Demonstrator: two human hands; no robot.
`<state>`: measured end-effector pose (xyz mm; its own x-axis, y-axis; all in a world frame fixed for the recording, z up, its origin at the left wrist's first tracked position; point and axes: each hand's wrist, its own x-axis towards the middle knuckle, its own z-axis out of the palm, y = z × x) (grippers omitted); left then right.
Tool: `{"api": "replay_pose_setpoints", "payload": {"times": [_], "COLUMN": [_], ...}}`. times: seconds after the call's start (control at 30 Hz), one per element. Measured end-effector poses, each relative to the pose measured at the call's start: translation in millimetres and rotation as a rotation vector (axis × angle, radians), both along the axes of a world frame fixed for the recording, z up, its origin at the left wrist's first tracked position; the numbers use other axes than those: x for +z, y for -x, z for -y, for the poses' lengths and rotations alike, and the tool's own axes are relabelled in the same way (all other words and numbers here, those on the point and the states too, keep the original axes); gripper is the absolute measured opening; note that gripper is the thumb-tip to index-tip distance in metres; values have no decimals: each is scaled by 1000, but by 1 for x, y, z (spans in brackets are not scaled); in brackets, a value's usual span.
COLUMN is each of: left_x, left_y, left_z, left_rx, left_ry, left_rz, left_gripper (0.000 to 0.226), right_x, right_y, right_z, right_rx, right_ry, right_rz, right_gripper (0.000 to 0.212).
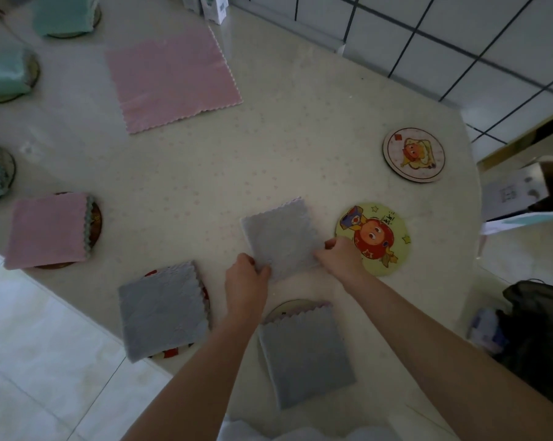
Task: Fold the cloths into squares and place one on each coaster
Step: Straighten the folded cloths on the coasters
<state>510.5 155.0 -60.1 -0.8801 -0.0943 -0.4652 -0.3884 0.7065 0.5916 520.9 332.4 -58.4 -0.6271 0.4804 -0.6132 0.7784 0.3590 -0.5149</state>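
My left hand point(246, 276) has its grip closed on the near left corner of a folded grey cloth point(280, 238), thumb on top and fingers curled under the edge. My right hand point(338, 253) pinches the same cloth at its near right edge, fingers drawn tight together. I cannot tell whether the cloth lies on the bench point(268, 154) or is lifted slightly off it; it sits tilted, with its zigzag far edge pointing away from me.

Just beside my right hand, touching the cloth's right side, is a bare yellow coaster point(380, 240) with a cartoon print. Farther off, well apart, a second bare coaster point(413, 155) sits close to the bench's curved right edge.

Near me, two folded grey squares already cover coasters: one on the left point(162, 310) and one under my forearms point(305, 351), both at the bench's near rim. A folded pink square point(47, 230) rests on a coaster at the left edge, and green folded cloths point(4, 71) line the far left. An unfolded pink cloth point(173, 81) lies flat at the far side. The middle of the bench between it and my hands is open.
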Motion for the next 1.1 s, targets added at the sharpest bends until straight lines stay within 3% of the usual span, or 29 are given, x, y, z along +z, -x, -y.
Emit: {"api": "replay_pose_setpoints", "payload": {"times": [0.13, 0.2, 0.37, 0.47, 0.57, 0.67, 0.8, 1.0, 1.1], "left_x": [-1, -1, 11, 16, 19, 21, 30, 25, 14], "left_y": [8, 13, 19, 13, 2, -7, -19, -31, -36], "left_z": [-2, -3, -14, -22, -40, -68, -113, -176, -190], "left_rx": [204, 294, 427, 501, 566, 610, 603, 530, 511], "left_ry": [-123, -278, -460, -587, -718, -802, -843, -825, -727], "left_rz": [174, 276, 391, 359, 249, 126, 62, 96, 132], "left_gripper": [34, 32, 35, 21, 21, 20, 23, 25, 27], "right_x": [7, 9, 13, 16, 22, 32, 44, 40, 25], "right_y": [9, 13, 15, 13, 8, 1, -14, -36, -44], "right_z": [-2, -6, -21, -30, -44, -69, -115, -177, -191], "right_rx": [-274, -366, -310, -249, -174, -49, -18, -88, -103], "right_ry": [277, 359, 422, 462, 566, 495, 442, 440, 386], "right_rz": [5, 21, 105, 38, -61, -161, -244, -259, -223], "right_gripper": [22, 27, 32, 27, 25, 24, 38, 27, 21]}}
